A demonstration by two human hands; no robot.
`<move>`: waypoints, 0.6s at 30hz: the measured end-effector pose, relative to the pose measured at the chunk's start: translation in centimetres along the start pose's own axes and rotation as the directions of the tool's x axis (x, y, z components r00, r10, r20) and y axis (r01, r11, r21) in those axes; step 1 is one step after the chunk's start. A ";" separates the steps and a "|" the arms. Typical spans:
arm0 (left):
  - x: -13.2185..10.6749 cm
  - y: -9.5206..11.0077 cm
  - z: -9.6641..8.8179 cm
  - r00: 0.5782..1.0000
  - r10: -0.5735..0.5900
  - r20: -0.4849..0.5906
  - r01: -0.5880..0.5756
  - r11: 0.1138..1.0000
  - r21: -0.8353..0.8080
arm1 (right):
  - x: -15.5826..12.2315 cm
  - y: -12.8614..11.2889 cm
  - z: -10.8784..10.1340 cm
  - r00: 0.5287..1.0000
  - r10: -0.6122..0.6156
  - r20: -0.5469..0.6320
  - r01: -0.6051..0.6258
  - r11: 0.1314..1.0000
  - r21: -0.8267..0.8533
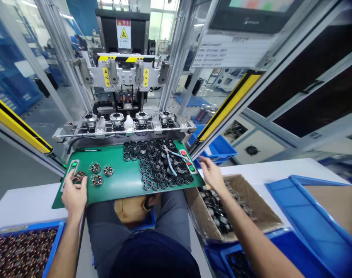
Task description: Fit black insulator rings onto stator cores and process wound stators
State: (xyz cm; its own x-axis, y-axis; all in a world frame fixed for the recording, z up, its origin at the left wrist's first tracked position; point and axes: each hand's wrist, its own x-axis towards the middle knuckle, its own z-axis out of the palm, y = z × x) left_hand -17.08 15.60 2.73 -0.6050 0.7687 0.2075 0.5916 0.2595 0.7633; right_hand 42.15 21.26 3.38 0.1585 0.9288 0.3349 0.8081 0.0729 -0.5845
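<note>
At the left end of the green work mat (121,181), my left hand (74,193) has its fingers closed round a copper-wound motor stator (79,177), beside a green push button (74,164). Three more wound stators (97,180) lie just right of that hand, their wire ends sticking out. My right hand (213,175) hovers by the mat's right edge, near a button panel (188,161) with red and green buttons. Its fingers are loosely bent and apart, with nothing visible in them. Blue-handled cutting pliers (170,160) rest on many black-and-silver rings (155,166).
Ahead stands a press machine with a row of round fixtures (117,119). Yellow light-curtain posts (231,104) flank it. A cardboard box (251,200) of metal and black parts sits under my right arm. A blue bin of stators (22,247) is at lower left.
</note>
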 end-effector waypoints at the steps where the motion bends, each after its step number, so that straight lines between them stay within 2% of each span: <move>1: -0.1 -0.1 0.1 0.999 -0.009 -0.046 0.007 0.999 -0.052 | -2.4 0.8 1.0 0.999 0.030 -0.011 -0.030 1.000 0.005; 3: -0.3 -0.4 0.2 0.993 -0.029 -0.115 0.006 0.982 -0.188 | -5.6 1.9 3.1 0.998 0.059 -0.037 -0.058 0.998 0.021; 6: -1.4 -0.8 -0.1 0.978 -0.059 -0.201 -0.022 0.927 -0.375 | -7.2 2.7 5.1 0.995 0.054 -0.090 -0.050 0.998 0.048; 8: -3.8 -1.5 -0.2 0.965 -0.070 -0.253 -0.052 0.893 -0.446 | -6.9 3.0 5.7 0.992 0.032 -0.118 -0.024 0.998 0.063; 10: -7.8 -2.4 0.4 0.965 -0.079 -0.251 -0.058 0.868 -0.493 | -6.2 3.3 5.6 0.990 0.008 -0.140 0.001 0.998 0.066; 11: -10.3 -3.0 0.9 0.975 -0.084 -0.207 -0.035 0.858 -0.513 | -5.9 3.5 5.4 0.989 -0.001 -0.145 0.010 0.998 0.063; 13: -15.8 -4.1 2.2 0.991 -0.122 -0.050 0.074 0.829 -0.554 | -5.7 3.7 4.6 0.989 -0.011 -0.147 0.019 0.999 0.049; 15: -20.7 -4.7 3.1 0.984 -0.132 0.119 0.176 0.827 -0.534 | -6.5 3.5 3.7 0.990 -0.019 -0.142 0.023 0.999 0.026; 17: -23.8 -4.6 3.0 0.968 -0.088 0.235 0.192 0.862 -0.470 | -8.7 2.0 3.0 0.986 -0.025 -0.163 0.023 1.000 -0.010; 18: -24.6 -4.3 2.6 0.960 -0.039 0.277 0.163 0.884 -0.439 | -10.3 0.8 2.8 0.978 -0.022 -0.207 0.019 1.000 -0.016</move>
State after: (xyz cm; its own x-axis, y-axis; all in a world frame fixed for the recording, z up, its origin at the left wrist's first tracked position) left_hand -3.35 -2.88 -7.23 -0.4564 0.8898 0.0000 0.1903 0.0976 0.9769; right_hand 39.53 12.81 -2.58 0.2543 0.8317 0.4935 0.8200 0.0851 -0.5660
